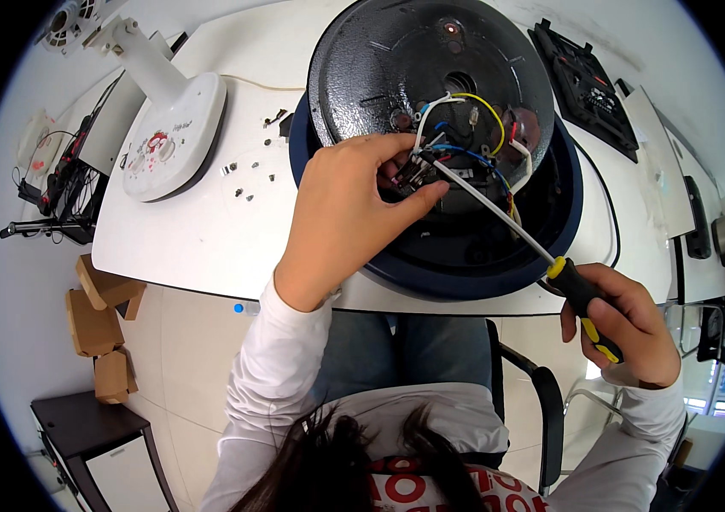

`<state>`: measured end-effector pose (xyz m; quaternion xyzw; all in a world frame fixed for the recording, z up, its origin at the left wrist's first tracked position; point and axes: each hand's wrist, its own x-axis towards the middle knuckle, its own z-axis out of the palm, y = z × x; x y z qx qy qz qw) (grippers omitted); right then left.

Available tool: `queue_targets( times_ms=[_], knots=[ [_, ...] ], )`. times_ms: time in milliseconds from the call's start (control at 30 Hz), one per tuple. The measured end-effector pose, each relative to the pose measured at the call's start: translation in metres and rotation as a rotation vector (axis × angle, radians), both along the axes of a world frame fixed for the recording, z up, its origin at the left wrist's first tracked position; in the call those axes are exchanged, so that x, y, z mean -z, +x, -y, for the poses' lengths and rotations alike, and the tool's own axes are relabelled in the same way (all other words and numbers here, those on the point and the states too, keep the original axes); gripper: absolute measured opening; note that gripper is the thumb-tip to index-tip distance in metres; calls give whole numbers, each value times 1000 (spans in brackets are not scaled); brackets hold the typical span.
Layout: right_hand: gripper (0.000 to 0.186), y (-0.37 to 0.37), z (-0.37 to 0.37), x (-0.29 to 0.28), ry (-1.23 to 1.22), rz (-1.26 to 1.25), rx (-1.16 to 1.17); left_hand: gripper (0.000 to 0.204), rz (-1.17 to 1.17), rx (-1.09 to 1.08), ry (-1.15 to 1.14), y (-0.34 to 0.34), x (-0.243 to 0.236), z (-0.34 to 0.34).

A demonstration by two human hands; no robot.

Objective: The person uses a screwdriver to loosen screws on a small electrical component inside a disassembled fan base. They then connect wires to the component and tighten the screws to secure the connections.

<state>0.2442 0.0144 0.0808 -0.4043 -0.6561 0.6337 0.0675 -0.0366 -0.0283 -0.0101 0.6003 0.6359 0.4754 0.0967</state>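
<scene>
My right hand (638,324) grips a screwdriver (578,293) by its black and yellow handle. Its long metal shaft slants up and left, and the tip meets a small dark part with metal terminals (416,169). That part is pinched between the thumb and fingers of my left hand (347,200), whose fingers partly hide it. White, blue and yellow wires (490,119) run around it. Behind leans a shiny black metal disc (371,64), tilted up from a dark blue round housing (456,284). Whether the tip sits in a screw is too small to tell.
Loose screws and small metal bits (243,194) lie on the white table (183,243) left of the housing. A white stand base (176,141) is at far left, an open black tool case (588,90) at far right. A black cable (610,200) curves along the right side.
</scene>
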Motion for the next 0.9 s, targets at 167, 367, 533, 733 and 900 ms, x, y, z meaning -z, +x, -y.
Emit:
queue_targets(
  times_ms=[167,367,533,733,900],
  knots=[
    [35,-3,1,6,774,164,-169,44,-6,-17,-18,2,-3,3],
    [28,-5,8,8,858,245,-162,42,50,10,-34,1,0,2],
    [28,-3,2,1,547,284,-123,42,94,35,-63,0,-2,2],
    [37,1,12,7,1201,323,-224,42,37,29,-5,4,-2,0],
    [30,14,5,-5,537,218,-151,43,71,44,44,0,4,-3]
  ],
)
